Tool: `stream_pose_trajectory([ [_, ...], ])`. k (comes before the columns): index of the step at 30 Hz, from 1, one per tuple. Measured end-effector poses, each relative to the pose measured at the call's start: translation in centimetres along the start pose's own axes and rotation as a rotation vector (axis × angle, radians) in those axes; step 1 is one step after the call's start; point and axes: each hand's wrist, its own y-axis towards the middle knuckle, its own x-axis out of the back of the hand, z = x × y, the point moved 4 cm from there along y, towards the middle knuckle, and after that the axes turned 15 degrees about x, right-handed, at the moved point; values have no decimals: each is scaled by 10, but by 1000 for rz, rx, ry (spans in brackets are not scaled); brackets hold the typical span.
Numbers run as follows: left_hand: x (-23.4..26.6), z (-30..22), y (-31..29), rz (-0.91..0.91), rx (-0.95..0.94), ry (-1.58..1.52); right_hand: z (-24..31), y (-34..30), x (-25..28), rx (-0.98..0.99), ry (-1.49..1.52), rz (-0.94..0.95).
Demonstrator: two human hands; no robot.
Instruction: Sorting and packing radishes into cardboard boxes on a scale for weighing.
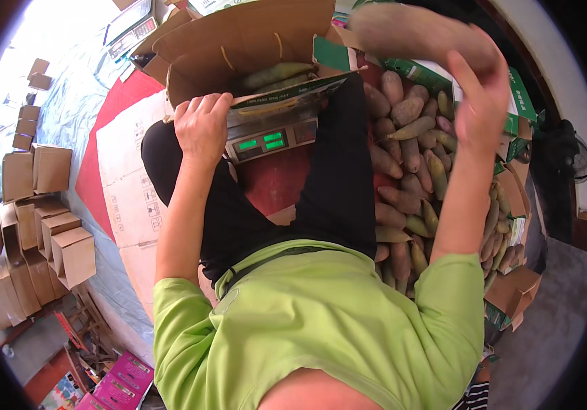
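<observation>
My right hand (478, 113), raised at the upper right, is wrapped round a big, long brown root vegetable (423, 31), blurred by motion. With my left hand (202, 126) I grip the near edge of an open cardboard box (245, 41). The box rests on a digital scale (273, 137) with lit green displays, between my knees. Inside it lie a few greenish-brown root vegetables (276, 74), partly hidden by the near wall. Beside my right leg, below my right forearm, spreads a heap of similar brown and green root vegetables (406, 147).
Cardboard boxes (71, 253) are stacked at the left. Green-and-brown cartons (512, 205) line the heap's right side. A second scale (129, 34) stands at the far left, and a fan (574, 150) at the right. Pink boxes (122, 383) sit at the lower left.
</observation>
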Motion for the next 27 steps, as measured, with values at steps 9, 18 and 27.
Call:
stream_pose_trajectory([
  [9,-9,2,1,-43,28,-24,-86,-16,-178,26,-208,427],
  [18,-10,14,9,15,73,27,-81,-18,-72,-131,-107,284],
  [27,-24,9,16,30,122,65,-139,-205,136,-652,-523,49],
])
